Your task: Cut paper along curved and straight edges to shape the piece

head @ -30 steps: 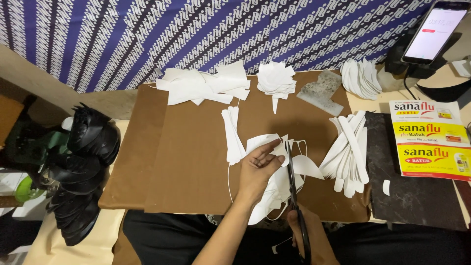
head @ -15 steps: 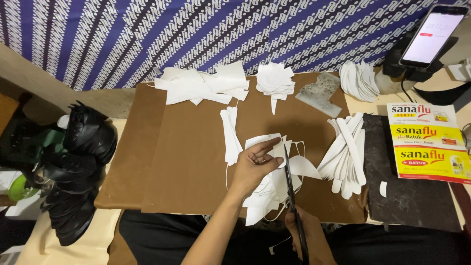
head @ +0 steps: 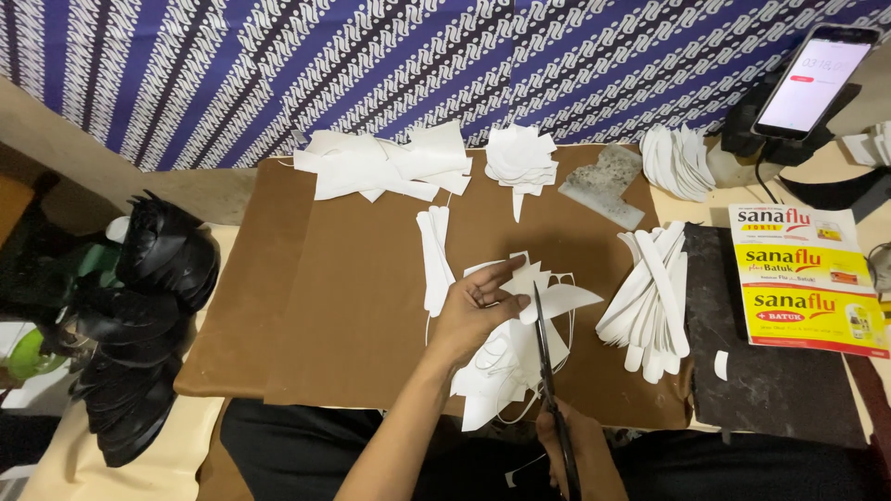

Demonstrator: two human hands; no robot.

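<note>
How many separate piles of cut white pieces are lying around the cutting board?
5, beyond the white sheet being cut: top-left heap, top-middle stack, narrow strips left of the hand, fanned strips at right, curved stack near the phone. More may lie out of view.

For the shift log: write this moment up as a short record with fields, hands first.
left hand: left hand holds a white paper sheet over the brown board
right hand: right hand grips scissors, blades up into the sheet
under the sheet: white offcuts
right of the hands: fan of white strips
far edge: white cut pieces
left side: black bundle
top right: phone on a stand, screen lit
</note>
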